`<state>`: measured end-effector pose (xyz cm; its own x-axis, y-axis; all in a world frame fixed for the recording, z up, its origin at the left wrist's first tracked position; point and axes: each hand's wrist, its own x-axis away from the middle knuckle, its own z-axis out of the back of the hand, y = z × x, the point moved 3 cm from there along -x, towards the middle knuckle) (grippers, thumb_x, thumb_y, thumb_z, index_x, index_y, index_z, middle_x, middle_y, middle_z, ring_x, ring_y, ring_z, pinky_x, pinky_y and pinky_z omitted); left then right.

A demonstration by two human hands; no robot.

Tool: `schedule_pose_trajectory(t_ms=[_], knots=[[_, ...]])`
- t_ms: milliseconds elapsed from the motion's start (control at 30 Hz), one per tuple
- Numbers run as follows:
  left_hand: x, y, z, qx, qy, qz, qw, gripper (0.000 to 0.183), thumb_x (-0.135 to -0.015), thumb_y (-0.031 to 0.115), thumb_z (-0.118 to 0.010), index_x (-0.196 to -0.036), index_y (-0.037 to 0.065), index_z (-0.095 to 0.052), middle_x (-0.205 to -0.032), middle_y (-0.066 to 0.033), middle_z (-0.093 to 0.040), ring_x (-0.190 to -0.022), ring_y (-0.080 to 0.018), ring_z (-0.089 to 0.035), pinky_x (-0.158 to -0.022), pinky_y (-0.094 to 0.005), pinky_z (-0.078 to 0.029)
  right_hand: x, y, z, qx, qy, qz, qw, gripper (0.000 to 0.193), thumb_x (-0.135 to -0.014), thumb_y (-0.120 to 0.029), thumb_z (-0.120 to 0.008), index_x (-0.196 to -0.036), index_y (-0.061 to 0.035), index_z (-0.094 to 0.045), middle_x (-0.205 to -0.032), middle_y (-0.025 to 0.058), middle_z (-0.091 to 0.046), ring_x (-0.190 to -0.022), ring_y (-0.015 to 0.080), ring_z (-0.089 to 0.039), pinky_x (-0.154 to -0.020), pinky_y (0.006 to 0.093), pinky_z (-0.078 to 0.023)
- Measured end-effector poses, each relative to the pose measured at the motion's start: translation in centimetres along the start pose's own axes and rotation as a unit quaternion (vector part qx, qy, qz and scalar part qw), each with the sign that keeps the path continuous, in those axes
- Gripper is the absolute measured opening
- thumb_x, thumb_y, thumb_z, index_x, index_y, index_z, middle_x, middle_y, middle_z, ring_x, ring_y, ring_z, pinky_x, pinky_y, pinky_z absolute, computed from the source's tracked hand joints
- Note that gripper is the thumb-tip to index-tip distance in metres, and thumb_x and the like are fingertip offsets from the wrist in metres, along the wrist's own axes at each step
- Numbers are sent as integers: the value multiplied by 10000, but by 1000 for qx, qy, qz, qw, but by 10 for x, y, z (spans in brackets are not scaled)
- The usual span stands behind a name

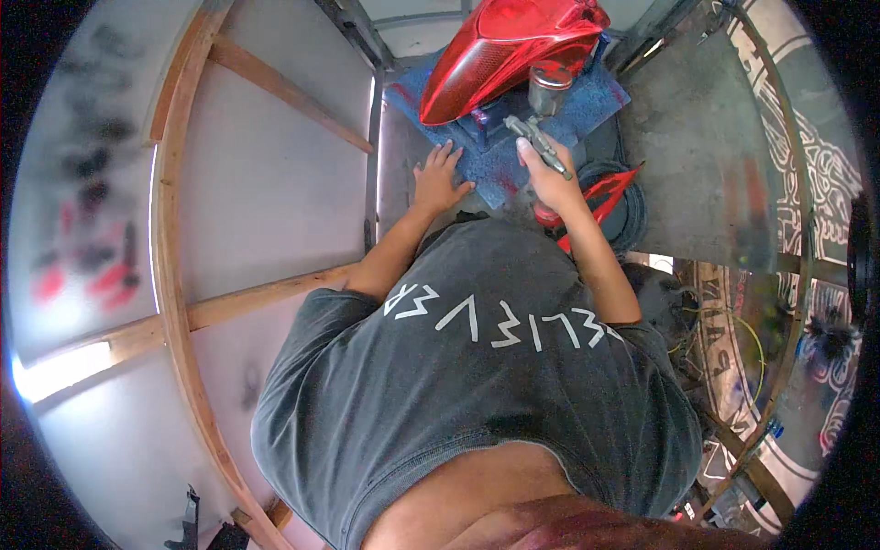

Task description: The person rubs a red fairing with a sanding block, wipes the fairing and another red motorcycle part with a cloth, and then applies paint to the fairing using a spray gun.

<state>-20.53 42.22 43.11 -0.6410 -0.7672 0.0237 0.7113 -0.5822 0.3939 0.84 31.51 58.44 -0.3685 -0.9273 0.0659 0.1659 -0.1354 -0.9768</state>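
My right hand (554, 183) is wrapped round the grip of a metal spray gun (541, 145). A metal cup (550, 90) with a reddish top sits at the gun's far end and seems joined to it. Just beyond is a glossy red motorcycle tank or fairing (500, 55), raised over a blue, paint-stained cloth (596, 99). My left hand (440, 181) is open with its fingers spread, empty, beside the cloth's near left edge. Whether its fingertips touch the cloth, I cannot tell.
A red pointed panel (607, 194) lies by a dark round coil or tub (631, 220), right of my forearm. Wooden framing (170, 238) with pale sheeting (275, 174) stands on the left. A dark patterned banner (816, 174) hangs on the right, near a yellow cable (759, 353).
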Motion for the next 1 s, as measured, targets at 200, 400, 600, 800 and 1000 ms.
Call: schedule_pose_trajectory(t_ms=[200,400,600,800,1000], knots=[[1,-12,-1,10,6,-17,1000,844,-819,533,-796,-1526,193,-485,-1686,-79,-323,-1544,-343,-294,-1112,-718,-314,2,-3,-8,-7,40,-19,999,280,-1027,-280,-651,-1164,-43,-711,-781,-18,-620,-727,101,-559,-678,309,-477],[8,-20,1,34,76,-96,992,582,-867,474,-774,-1353,174,-667,-1564,-91,-512,-1478,-362,-414,-1105,-604,-370,21,-1,-42,69,64,36,995,279,-1007,-288,-667,-1115,-33,-703,-793,91,-668,-739,136,-603,-713,353,-505],[12,-22,-5,40,95,-129,986,463,-892,429,-760,-1288,193,-716,-1519,-73,-564,-1449,-364,-458,-1105,-576,-390,12,-3,-53,83,51,41,994,279,-1011,-280,-660,-1123,-27,-698,-785,86,-666,-720,132,-592,-689,349,-497],[22,-15,-1,62,81,-144,984,466,-879,361,-764,-1312,203,-697,-1535,-63,-546,-1453,-353,-449,-1117,-598,-378,14,0,-59,61,29,29,997,279,-1008,-277,-664,-1105,-19,-704,-784,84,-677,-715,132,-593,-696,346,-499],[24,-13,0,52,50,-167,983,464,-860,328,-773,-1302,210,-698,-1523,-59,-551,-1444,-329,-447,-1082,-576,-401,14,15,-61,62,29,24,997,277,-1003,-272,-677,-1096,-13,-708,-791,67,-685,-739,121,-601,-706,326,-499]])
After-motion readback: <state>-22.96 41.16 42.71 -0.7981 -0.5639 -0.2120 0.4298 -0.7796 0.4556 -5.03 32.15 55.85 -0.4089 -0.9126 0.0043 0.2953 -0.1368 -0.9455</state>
